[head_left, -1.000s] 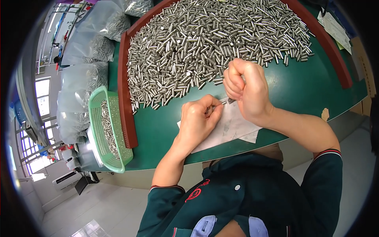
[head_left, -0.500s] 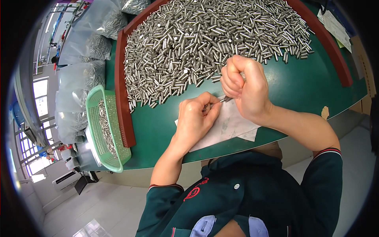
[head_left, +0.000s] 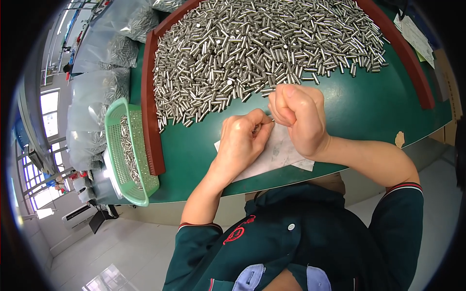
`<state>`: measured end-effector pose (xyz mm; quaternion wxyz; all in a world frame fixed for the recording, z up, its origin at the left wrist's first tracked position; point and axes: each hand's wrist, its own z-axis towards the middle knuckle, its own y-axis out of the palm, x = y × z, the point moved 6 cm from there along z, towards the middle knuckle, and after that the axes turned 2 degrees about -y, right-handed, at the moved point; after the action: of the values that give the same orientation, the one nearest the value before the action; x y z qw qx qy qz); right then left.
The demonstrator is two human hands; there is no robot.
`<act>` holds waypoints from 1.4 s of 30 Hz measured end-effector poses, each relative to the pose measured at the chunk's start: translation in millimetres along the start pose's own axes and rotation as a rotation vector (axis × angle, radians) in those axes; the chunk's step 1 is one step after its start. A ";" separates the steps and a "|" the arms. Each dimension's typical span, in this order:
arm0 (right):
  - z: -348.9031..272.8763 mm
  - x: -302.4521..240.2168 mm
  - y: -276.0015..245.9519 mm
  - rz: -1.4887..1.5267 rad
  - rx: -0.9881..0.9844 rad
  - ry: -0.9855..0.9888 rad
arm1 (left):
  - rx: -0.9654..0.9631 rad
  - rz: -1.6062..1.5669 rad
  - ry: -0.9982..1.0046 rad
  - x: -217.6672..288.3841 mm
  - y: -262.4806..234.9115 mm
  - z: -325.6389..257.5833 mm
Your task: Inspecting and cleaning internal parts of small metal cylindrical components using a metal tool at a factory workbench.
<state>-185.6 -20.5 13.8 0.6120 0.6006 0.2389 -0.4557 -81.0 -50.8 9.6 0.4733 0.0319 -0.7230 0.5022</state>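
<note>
The small metal pin is probably light, stiff and smooth, so it can slip easily; I judge the best hold is a pinch across its middle. It looks short, cylindrical and shiny silver. The left hand pinches it with closed fingertips above the white paper. The right hand is a closed fist (what it holds, I cannot tell), near the pile of pins.

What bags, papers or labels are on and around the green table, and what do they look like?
Clear plastic bags: stacked left of the table, shiny, filled with small metal pins.
White paper sheet: flat under both hands at the table's near edge.
Printed paper slips: far right corner, pale with dark print.
Torn tan sticker scrap: on the table's right near rim.
</note>
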 end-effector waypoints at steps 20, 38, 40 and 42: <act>28.3 -15.7 -24.6 0.302 0.161 -0.013 | -0.248 -1.277 -0.180 -18.7 -16.4 2.1; 29.5 -9.5 -22.4 0.314 0.168 0.065 | 0.055 -1.424 -0.413 -46.9 -24.6 9.1; 30.0 -7.3 -22.3 0.318 0.175 0.088 | -0.063 -1.395 -0.260 -51.4 -26.1 12.3; 29.8 -7.1 -22.4 0.317 0.174 0.087 | 0.051 -0.990 -0.288 -58.2 -29.0 9.0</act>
<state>-215.5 -43.9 13.0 0.6109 0.7005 0.1275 -0.3461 -39.7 -96.9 -12.3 0.5488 0.4509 -0.6667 0.2260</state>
